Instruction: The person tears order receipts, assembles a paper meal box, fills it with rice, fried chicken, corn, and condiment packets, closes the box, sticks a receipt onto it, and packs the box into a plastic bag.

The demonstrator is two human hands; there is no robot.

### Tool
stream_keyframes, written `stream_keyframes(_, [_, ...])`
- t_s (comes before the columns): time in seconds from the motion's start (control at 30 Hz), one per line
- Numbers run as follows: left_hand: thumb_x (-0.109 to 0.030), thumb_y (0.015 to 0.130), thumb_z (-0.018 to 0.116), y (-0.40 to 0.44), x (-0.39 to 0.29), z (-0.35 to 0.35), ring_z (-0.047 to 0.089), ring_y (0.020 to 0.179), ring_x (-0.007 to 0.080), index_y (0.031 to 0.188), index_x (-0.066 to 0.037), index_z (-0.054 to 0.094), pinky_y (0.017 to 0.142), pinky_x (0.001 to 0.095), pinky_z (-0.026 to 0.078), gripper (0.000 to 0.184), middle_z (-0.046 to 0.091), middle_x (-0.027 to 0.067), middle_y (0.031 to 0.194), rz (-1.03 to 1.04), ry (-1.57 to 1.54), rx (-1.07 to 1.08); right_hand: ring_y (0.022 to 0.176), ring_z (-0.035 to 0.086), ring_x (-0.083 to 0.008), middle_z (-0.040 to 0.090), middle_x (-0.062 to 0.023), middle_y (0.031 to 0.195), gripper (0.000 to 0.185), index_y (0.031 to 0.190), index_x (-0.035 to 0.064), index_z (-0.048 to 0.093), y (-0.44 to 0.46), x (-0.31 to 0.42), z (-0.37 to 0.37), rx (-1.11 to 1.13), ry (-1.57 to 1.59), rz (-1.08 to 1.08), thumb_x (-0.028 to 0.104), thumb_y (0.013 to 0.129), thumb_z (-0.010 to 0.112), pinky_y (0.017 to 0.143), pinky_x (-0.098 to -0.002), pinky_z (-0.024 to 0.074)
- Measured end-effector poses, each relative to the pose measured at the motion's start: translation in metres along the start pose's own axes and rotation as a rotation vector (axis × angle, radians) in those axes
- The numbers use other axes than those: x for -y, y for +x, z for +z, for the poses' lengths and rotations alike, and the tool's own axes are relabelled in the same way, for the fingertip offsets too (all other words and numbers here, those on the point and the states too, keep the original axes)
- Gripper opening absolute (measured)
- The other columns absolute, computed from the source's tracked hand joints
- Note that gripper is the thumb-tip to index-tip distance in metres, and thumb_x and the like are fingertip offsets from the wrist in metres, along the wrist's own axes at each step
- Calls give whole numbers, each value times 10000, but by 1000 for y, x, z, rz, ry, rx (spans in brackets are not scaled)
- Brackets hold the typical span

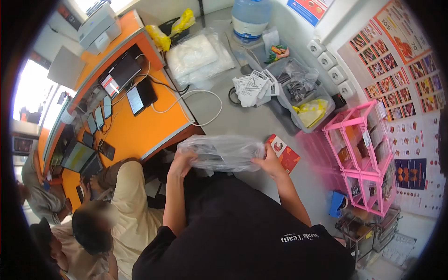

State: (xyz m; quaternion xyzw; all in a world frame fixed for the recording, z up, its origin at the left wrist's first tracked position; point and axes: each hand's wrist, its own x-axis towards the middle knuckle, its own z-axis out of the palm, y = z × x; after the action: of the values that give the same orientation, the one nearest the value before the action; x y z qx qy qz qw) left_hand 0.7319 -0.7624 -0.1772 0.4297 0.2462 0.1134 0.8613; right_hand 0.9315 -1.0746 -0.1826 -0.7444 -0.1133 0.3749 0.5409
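Note:
A bundle of clear plastic (224, 151) is stretched between my two hands, close in front of my chest. My left hand (183, 162) grips its left end, and my right hand (270, 162) has hold of the right end with the thumb on top. Just beyond my right hand, a red and white box (283, 154) lies on the grey counter (242, 121). What the plastic contains, if anything, cannot be made out.
Phones and cables cover the orange desk (161, 121) at left, where several people sit or stand. Plastic packs (198, 56), paper slips (255, 87), a grey bin (298, 79) and a water dispenser (251, 21) are behind. Pink shelves (364, 163) stand at right.

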Motion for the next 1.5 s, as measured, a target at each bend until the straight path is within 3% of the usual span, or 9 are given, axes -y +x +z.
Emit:
stream_keyframes(0.07, [-45, 810, 580, 12, 43, -36, 706, 907, 356, 1301, -50, 543, 819, 498, 541, 493, 719, 174, 1036, 268, 937, -291, 1208, 582, -356, 584, -187, 1335, 898, 1427, 47, 471, -17, 17, -17, -151, -389, -228, 282, 701, 945, 999, -456, 490])
stream_keyframes(0.17, [-32, 831, 594, 16, 33, -21, 661, 1085, 498, 1206, -83, 514, 917, 543, 513, 387, 708, 258, 1058, -116, 1364, -518, 1307, 489, -414, 517, -235, 1387, 1174, 1553, 115, 347, -27, 24, -48, -269, -1036, -308, 354, 594, 982, 1107, -506, 386])
stream_keyframes(0.4, [-169, 836, 743, 64, 36, -10, 711, 886, 336, 1169, -85, 550, 778, 435, 544, 393, 723, 158, 1034, 96, 852, -15, 1294, 482, -438, 485, -228, 1408, 1151, 1571, 140, 309, -41, 53, -66, -241, -1035, -136, 210, 596, 918, 1099, -508, 394])
stream_keyframes(0.5, [-245, 906, 742, 73, 9, 39, 645, 959, 189, 1212, -75, 584, 802, 336, 516, 384, 695, 80, 1122, -391, 725, -56, 1287, 485, -433, 486, -226, 1393, 1080, 1513, 106, 352, -56, 97, -56, -377, -924, -440, 198, 600, 922, 1097, -505, 401])
stream_keyframes(0.8, [-341, 1024, 633, 72, 39, 62, 626, 1165, 164, 1351, -92, 597, 979, 311, 507, 413, 671, 70, 1268, -332, 139, 147, 1296, 455, -458, 404, -271, 1462, 1014, 1432, 117, 383, -2, 22, 85, -240, -414, -932, 244, 599, 946, 1083, -545, 393])
stream_keyframes(0.9, [-331, 1019, 650, 81, 41, 40, 608, 1209, 158, 1321, -89, 611, 1003, 311, 494, 389, 658, 82, 1286, -383, 263, 57, 1291, 463, -452, 400, -253, 1488, 1008, 1429, 166, 446, 4, -16, 91, -211, -554, -910, 287, 559, 941, 1054, -576, 383])
stream_keyframes(1.13, [-317, 959, 733, 70, 17, 55, 565, 618, 113, 1146, -97, 708, 582, 307, 454, 290, 620, -27, 747, -266, 593, -45, 1319, 454, -426, 452, -223, 1424, 955, 1441, 208, 501, -29, 20, 60, -85, -911, -670, 353, 595, 919, 1166, -627, 285])
stream_keyframes(1.23, [-321, 953, 735, 78, 21, 67, 552, 510, 161, 1090, -115, 736, 532, 359, 431, 247, 572, 7, 609, 187, 1075, -134, 1330, 446, -427, 467, -225, 1400, 956, 1458, 208, 499, -34, 35, 50, -1, -993, -486, 362, 608, 907, 1192, -657, 248])
stream_keyframes(1.5, [-225, 886, 765, 39, -33, 144, 656, 657, 355, 1178, -70, 664, 624, 443, 487, 346, 661, 159, 730, 259, 1189, 228, 1344, 441, -428, 450, -242, 1421, 935, 1470, 223, 509, -34, 33, 43, -122, -1093, -380, 406, 637, 893, 1185, -652, 263])
